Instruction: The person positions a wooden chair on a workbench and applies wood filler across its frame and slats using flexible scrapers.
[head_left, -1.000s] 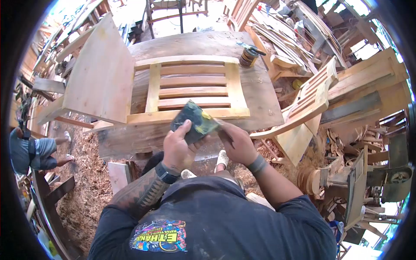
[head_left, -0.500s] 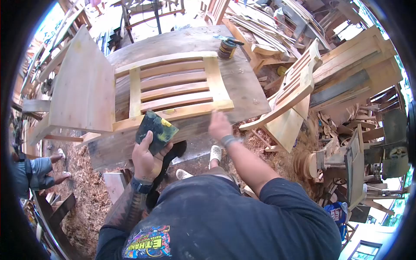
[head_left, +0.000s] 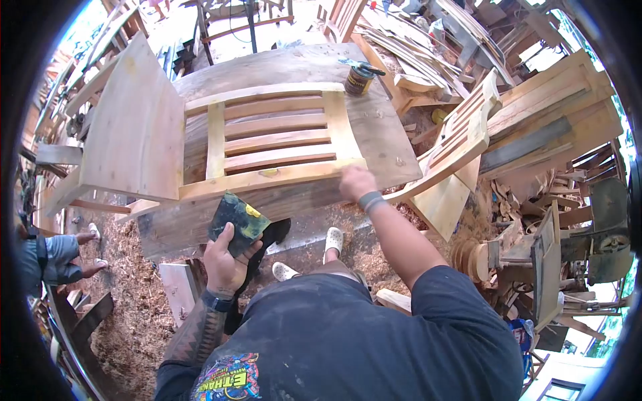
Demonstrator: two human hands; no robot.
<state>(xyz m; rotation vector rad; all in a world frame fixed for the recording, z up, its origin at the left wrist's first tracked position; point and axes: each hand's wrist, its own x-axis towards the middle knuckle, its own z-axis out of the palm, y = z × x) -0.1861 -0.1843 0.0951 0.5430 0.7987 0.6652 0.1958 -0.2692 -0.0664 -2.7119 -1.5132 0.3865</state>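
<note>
My left hand (head_left: 227,264) grips a dark, flat square plate (head_left: 231,226) smeared with yellow-green paste, a thicker yellow dab (head_left: 253,210) lying near its upper edge. Across the bench lies a pale wooden chair (head_left: 267,175) on its side, with its slatted back toward the right and its broad seat (head_left: 137,127) upright at the left. At the lower right end of the chair back is my right hand (head_left: 358,184), slightly blurred, with fingers curled closed. Whatever those fingers hold is hidden. Yellowish patches show on the chair's near rail.
A dark can (head_left: 358,83) with a brush-like tool across its top stands on the wooden bench top (head_left: 391,127). Another slatted chair (head_left: 461,137) is close on the right. Wood shavings (head_left: 130,321) cover the floor. Another person's legs (head_left: 63,257) show at far left.
My right hand has moved slightly right and down along the end of the chair back. The plate in my left hand has dipped a little. The whole view has shifted slightly.
</note>
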